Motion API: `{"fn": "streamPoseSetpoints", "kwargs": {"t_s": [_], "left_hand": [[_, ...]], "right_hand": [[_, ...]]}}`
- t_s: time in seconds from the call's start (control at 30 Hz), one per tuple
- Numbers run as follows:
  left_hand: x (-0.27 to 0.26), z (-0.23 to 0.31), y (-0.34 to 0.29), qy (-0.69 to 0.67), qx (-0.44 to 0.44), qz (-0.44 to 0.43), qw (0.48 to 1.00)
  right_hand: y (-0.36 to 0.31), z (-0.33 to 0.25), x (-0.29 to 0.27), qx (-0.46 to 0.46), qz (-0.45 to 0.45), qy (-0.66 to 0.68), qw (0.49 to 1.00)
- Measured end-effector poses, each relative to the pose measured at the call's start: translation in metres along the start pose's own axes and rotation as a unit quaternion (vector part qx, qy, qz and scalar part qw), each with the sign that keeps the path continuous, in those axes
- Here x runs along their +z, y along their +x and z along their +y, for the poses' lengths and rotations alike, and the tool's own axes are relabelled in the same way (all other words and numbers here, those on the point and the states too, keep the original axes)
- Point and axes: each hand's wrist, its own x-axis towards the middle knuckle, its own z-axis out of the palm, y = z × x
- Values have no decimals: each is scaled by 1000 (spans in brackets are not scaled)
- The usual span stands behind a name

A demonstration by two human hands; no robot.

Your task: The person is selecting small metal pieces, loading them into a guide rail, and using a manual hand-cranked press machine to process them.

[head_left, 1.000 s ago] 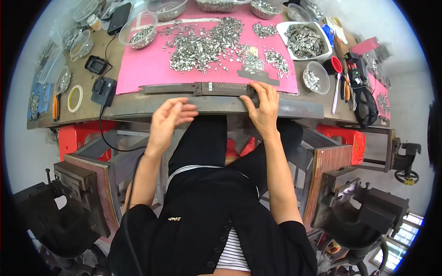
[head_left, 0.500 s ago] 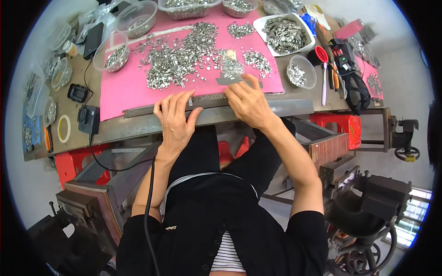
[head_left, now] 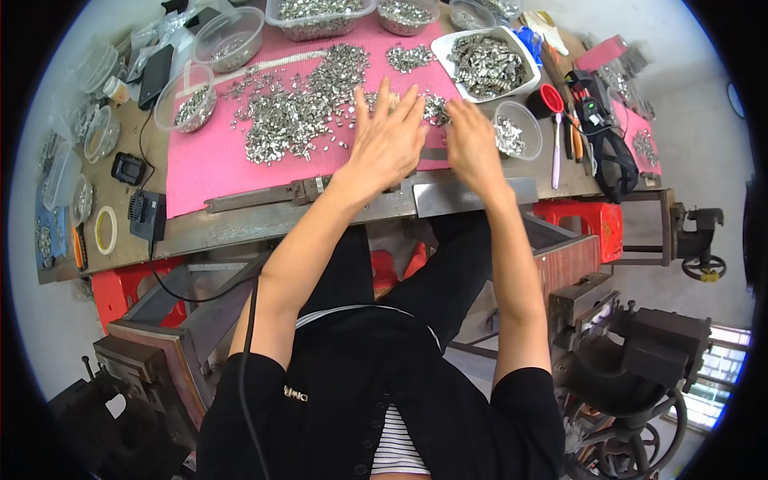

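Note:
My left hand [head_left: 384,152] is spread over the pink mat [head_left: 190,180], its fingers covering part of a patch of small shiny metal pieces. Beside it on the right, my right hand [head_left: 478,148] points forward with bent fingers at a small heap of metal pieces [head_left: 436,110]; no held thing shows in it. A flat grey strip [head_left: 433,154] lies between the two hands, partly hidden. Along the bench's front edge runs a long dark metal bar [head_left: 264,196], partly behind my left wrist. A smooth metal plate [head_left: 444,200] sits at that edge near my right wrist.
A large heap of small metal pieces [head_left: 288,120] spreads left of my hands. Clear tubs [head_left: 230,40] stand behind it. A white tray of metal parts [head_left: 490,64], a round tub [head_left: 516,130] and a red-headed tool [head_left: 552,99] are at right. A black cable [head_left: 192,299] hangs at left.
My left hand has left the metal bar, moving forward and right onto the mat with fingers spread. My right hand has shifted right and forward, toward the small heap.

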Motion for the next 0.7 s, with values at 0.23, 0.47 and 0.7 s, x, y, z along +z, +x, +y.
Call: {"fn": "streamPoseSetpoints", "kwargs": {"t_s": [0.23, 0.47, 0.7], "left_hand": [[6, 0, -10, -2, 33, -107, 994], [-19, -1, -31, -115, 15, -77, 990], [-9, -13, -15, -96, -32, 80, 992]], "right_hand": [[-38, -38, -12, -19, -61, 1, 998], [-55, -36, -20, -49, -49, 83, 994], [-46, -27, -15, 39, 99, 174, 979]]}}
